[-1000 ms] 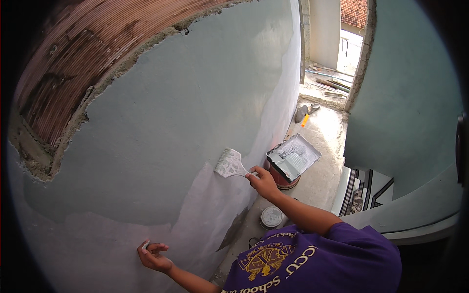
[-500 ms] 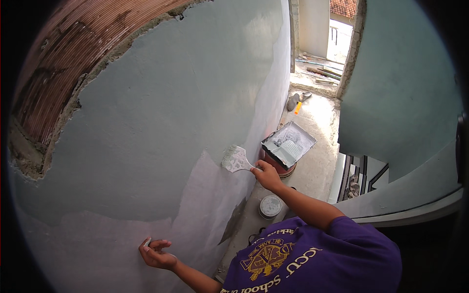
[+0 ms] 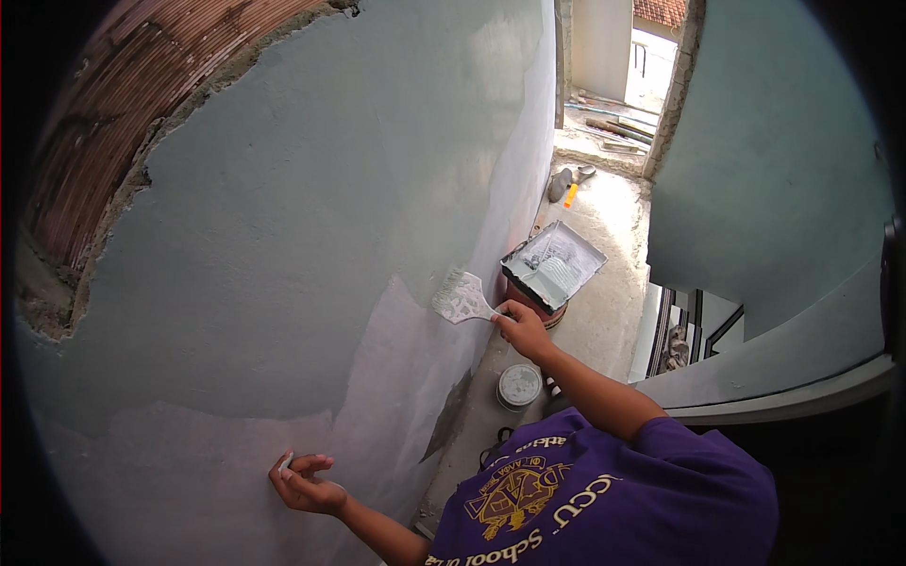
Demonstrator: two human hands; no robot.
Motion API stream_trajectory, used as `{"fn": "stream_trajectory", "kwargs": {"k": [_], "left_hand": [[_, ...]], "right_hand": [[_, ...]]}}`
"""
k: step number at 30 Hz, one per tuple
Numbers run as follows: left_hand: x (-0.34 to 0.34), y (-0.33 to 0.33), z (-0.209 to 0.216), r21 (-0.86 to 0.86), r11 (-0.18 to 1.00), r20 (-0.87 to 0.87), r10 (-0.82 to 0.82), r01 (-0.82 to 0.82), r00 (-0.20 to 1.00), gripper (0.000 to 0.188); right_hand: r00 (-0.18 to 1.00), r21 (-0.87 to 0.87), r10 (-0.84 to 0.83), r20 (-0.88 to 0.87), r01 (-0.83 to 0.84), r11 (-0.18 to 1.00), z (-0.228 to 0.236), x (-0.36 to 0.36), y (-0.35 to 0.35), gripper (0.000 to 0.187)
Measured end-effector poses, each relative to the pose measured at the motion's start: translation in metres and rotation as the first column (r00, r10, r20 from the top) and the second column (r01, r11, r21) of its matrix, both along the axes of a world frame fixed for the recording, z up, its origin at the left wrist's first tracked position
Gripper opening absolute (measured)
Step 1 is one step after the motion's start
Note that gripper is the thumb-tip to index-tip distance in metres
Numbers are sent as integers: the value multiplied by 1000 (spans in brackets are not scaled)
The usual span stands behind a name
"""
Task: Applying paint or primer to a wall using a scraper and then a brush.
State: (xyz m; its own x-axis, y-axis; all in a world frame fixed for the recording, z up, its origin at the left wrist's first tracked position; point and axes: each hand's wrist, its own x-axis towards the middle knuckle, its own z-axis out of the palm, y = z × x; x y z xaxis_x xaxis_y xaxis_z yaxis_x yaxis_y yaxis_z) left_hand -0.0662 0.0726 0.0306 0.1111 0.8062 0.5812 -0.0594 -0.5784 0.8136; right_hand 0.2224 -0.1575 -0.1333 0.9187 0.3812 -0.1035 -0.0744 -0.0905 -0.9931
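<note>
My right hand (image 3: 524, 325) grips the handle of a wide paintbrush (image 3: 464, 300) with a pale, paint-smeared head. Its bristles lie against the wall (image 3: 283, 236), beside the border between wet grey-green paint and the paler, pinkish-white surface. Lower on the wall, my left hand (image 3: 307, 483) is loosely curled, palm partly up. A small pale bit shows between its thumb and fingers, too small to name. A paint tray (image 3: 555, 266) with grey-green paint in it rests on a reddish bucket (image 3: 533, 309), just beyond my right hand.
A small round paint-spattered can (image 3: 519, 387) stands on the concrete ledge (image 3: 604, 330) near my body. Farther along lie dark shoes (image 3: 561, 185) and an orange-handled tool (image 3: 571, 195), before a doorway with planks. Ribbed brick (image 3: 142, 104) borders the wall at upper left; another green wall (image 3: 764, 170) rises on the right.
The whole view has shifted slightly, so most things sit a little higher. The brush has moved slightly to the right along the wall. My left hand stays nearly in place.
</note>
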Motion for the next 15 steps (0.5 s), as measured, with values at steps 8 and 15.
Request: {"fn": "stream_trajectory", "kwargs": {"k": [8, 15], "left_hand": [[-6, -1, 1, -11, 998, -6, -56, 56, 998, 36], [-5, -3, 3, -18, 998, -3, -65, 65, 998, 35]], "right_hand": [[997, -56, -31, 73, 35, 998, 48, -14, 30, 20], [995, 144, -72, -62, 80, 986, 18, -2, 5, 23]]}}
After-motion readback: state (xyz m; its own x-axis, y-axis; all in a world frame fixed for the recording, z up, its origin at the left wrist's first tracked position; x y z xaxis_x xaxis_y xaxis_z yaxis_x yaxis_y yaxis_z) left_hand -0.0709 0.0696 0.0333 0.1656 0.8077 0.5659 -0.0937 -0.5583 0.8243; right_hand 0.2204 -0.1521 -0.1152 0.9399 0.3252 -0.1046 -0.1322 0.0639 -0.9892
